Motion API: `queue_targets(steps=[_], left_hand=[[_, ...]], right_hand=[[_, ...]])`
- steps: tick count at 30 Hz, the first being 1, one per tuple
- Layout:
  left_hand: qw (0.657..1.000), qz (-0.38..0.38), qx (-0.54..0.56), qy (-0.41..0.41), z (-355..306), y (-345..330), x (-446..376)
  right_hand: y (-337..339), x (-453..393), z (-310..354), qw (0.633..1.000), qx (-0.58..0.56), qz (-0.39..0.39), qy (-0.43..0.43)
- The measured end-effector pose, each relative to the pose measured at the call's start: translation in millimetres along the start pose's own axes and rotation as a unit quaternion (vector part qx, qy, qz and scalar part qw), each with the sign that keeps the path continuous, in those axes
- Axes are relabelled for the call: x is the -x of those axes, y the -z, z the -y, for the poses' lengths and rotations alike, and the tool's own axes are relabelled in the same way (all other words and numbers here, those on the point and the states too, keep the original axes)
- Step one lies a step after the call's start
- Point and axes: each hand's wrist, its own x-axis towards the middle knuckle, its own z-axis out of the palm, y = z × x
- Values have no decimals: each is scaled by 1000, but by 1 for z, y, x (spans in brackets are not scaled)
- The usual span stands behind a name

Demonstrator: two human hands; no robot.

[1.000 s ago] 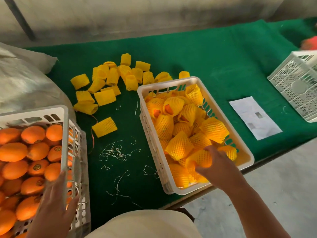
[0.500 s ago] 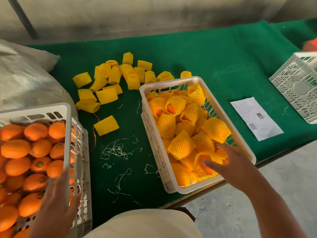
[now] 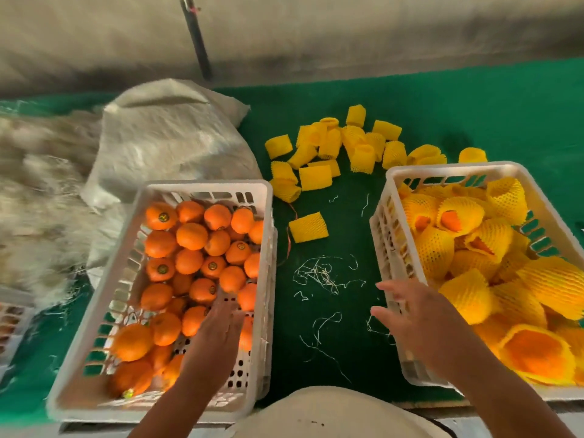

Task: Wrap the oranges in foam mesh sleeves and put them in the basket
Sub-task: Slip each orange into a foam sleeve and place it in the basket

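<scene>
A white crate [image 3: 202,189] at the left holds several bare oranges [image 3: 191,236]. My left hand [image 3: 218,335] reaches into it with straight fingers, over the oranges near its right wall, and holds nothing. A white basket [image 3: 390,248] at the right is filled with oranges in yellow foam mesh sleeves [image 3: 467,295]. My right hand [image 3: 417,314] hovers empty with spread fingers over that basket's left wall. Loose yellow sleeves [image 3: 335,147] lie in a pile on the green cloth [image 3: 316,343] behind; a single sleeve [image 3: 308,226] lies apart between the two containers.
A grey woven sack [image 3: 164,134] lies behind the crate at the left. Thin thread scraps [image 3: 322,273] are scattered on the cloth between the containers. A dark pole [image 3: 197,39] leans on the back wall. Another crate's edge [image 3: 12,314] shows at far left.
The view swung left. My right hand let go of the wrapped orange in the basket and moved left to its near wall. My left hand went from the crate's rim into the crate.
</scene>
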Motion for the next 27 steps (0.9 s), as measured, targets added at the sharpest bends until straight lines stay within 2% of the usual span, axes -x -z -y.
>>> queue_targets(steps=[3, 6, 8, 14, 18, 23, 27], left_hand=[[989, 118, -79, 47, 21, 11, 0], [946, 262, -178, 62, 43, 10, -3], [928, 295, -215, 71, 48, 4, -5], [950, 184, -252, 20, 43, -14, -34], [944, 196, -266, 4, 33, -31, -50], [950, 166, -264, 17, 28, -45, -59], [961, 182, -204, 38, 29, -44, -60]], right_hand=[[-19, -17, 13, 998, 42, 32, 41], [-36, -30, 20, 993, 71, 62, 65], [-46, -38, 23, 990, 84, 85, 70], [-70, -60, 29, 983, 97, 144, 65], [-82, -77, 33, 981, 96, 158, 54], [-94, -114, 39, 978, 98, 184, 30], [-106, -163, 43, 983, 52, 175, -10]])
